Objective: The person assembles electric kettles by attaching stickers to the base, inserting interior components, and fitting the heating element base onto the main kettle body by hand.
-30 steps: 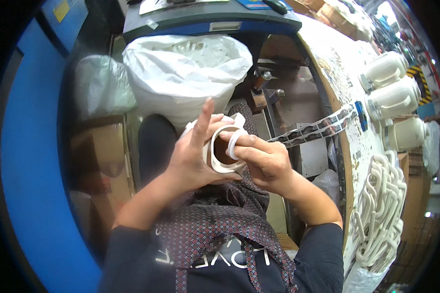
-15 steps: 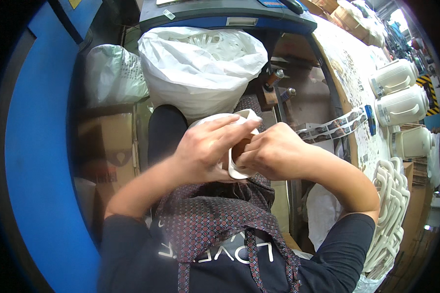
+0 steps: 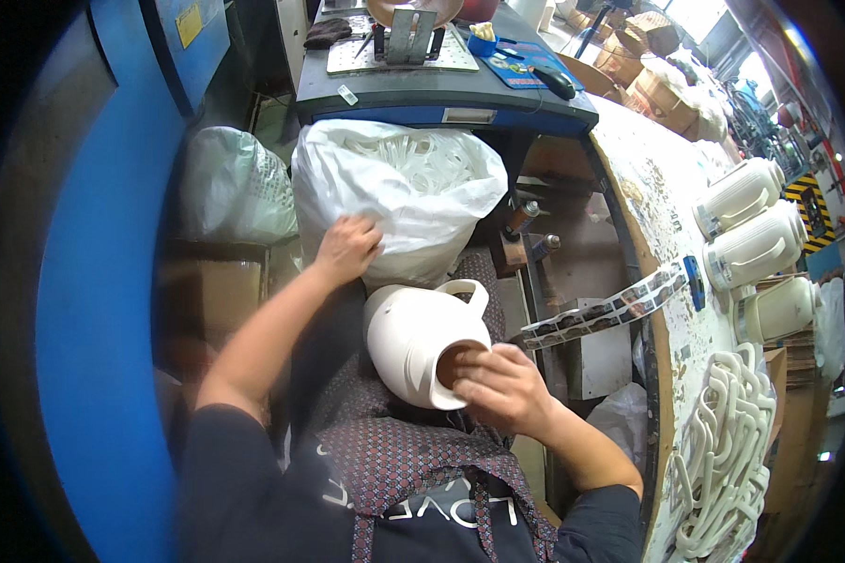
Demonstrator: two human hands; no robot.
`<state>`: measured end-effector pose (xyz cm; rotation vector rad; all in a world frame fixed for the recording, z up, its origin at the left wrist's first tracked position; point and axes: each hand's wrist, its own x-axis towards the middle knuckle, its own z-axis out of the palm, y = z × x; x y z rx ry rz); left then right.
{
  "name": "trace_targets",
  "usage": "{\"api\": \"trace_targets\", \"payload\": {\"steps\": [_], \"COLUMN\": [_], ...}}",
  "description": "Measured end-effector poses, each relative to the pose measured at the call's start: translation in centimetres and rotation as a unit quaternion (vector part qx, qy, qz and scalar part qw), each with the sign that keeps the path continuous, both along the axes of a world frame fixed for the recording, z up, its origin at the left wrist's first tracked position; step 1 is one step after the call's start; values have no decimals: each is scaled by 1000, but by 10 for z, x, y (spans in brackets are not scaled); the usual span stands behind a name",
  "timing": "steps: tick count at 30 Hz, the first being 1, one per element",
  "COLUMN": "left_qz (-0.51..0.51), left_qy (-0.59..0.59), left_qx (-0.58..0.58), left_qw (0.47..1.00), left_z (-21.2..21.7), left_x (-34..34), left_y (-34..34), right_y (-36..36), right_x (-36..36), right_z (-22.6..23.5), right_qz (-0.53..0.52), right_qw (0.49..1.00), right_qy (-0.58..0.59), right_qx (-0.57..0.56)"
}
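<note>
The right hand [image 3: 502, 389] is holding a white jug body [image 3: 422, 342] that is lying on its side in the person's lap. The fingers are curling over the rim of its open mouth, with the fingertips going a little way inside, so the hand is gripping the jug there. The jug looks like hard, smooth plastic, hollow and probably light. It could slip, so the rim or the loop handle [image 3: 465, 293] on top looks like the best place to hold.

A bit farther away, the left hand [image 3: 347, 249] is pressing on a big white bag [image 3: 399, 192] full of white handle pieces. I cannot tell if it is gripping anything.

Far off to the right, three finished white jugs [image 3: 751, 249] are lying on a round table [image 3: 662, 202].
</note>
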<state>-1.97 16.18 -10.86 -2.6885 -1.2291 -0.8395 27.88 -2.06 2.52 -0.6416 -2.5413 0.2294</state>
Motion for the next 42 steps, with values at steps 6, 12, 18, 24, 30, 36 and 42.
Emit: {"api": "trace_targets", "payload": {"steps": [6,12,18,24,30,36,42], "left_qz": [43,20,60,-130,-174,-205,-42], "left_qy": [6,172,117,-501,-143,-219,-599], "left_qx": [-144,-185,-254,-378,-88,-133,-292], "left_qw": [989,967,958,768,970,945,744], "left_z": [-21,-68,-62,45,108,159,205], "left_x": [3,3,21,40,62,11,-14], "left_y": [-18,-40,-2,-75,-105,-75,64], "right_y": [16,18,12,8,29,31,74], "right_x": [-15,-26,-36,-11,-41,27,23], "right_z": [-12,-26,-18,-41,-63,-60,-51], "right_qz": [-49,-72,-83,-192,-43,-119,-167], "right_qw": [998,991,988,953,792,908,940], "right_qy": [15,86,97,215,535,295,297], "right_qx": [30,76,87,91,-290,-271,-1]}}
